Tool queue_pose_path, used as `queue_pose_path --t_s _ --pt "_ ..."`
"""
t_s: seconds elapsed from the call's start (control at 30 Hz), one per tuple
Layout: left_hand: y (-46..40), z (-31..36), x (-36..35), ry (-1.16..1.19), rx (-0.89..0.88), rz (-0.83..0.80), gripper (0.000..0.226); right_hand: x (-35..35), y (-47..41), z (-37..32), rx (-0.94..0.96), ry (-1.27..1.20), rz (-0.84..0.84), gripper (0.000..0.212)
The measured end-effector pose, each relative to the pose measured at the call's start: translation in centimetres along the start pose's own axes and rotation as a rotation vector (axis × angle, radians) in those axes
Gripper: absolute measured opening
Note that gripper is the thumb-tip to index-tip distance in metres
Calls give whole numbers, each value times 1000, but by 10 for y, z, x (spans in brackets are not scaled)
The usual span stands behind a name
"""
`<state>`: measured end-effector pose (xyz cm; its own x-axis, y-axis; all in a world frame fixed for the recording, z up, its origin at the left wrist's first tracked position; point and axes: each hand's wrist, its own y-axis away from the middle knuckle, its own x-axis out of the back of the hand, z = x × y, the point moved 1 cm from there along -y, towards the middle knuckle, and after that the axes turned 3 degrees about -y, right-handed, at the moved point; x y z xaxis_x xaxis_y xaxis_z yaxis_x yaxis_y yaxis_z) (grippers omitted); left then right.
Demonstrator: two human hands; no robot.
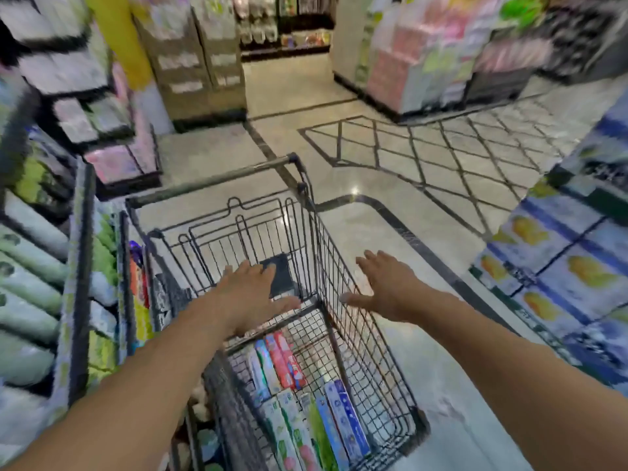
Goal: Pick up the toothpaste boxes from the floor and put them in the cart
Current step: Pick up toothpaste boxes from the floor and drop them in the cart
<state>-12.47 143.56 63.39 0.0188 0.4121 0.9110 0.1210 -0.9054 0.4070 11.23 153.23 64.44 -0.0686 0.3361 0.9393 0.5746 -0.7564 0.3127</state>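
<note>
A black wire shopping cart (343, 266) stands in front of me in a store aisle, its handle bar at the far end. Several toothpaste boxes (306, 399) lie flat on its bottom: red, white-green and blue ones side by side. My left hand (253, 295) hovers over the cart near the folded child seat, fingers spread, holding nothing. My right hand (384, 288) is stretched out just beyond the cart's right wall, also empty with fingers apart. No boxes show on the visible floor.
Shelves with green and white packages (30, 273) run close along the cart's left side. Blue cartons with yellow fruit pictures (560, 266) are stacked at the right. Glossy tiled floor (424, 205) with dark inlay lines stretches ahead toward more shelving.
</note>
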Motion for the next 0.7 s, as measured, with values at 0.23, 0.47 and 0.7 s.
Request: queue_pose_path --t_s 0.23,0.47,0.7 --pt "63 13 31 26 59 -11 116 30 46 -2 44 5 -2 104" --pt "128 46 17 149 246 -13 110 35 66 0 218 33 8 105" --pt "215 98 -27 351 463 -56 110 10 102 -23 524 101 -75 104"
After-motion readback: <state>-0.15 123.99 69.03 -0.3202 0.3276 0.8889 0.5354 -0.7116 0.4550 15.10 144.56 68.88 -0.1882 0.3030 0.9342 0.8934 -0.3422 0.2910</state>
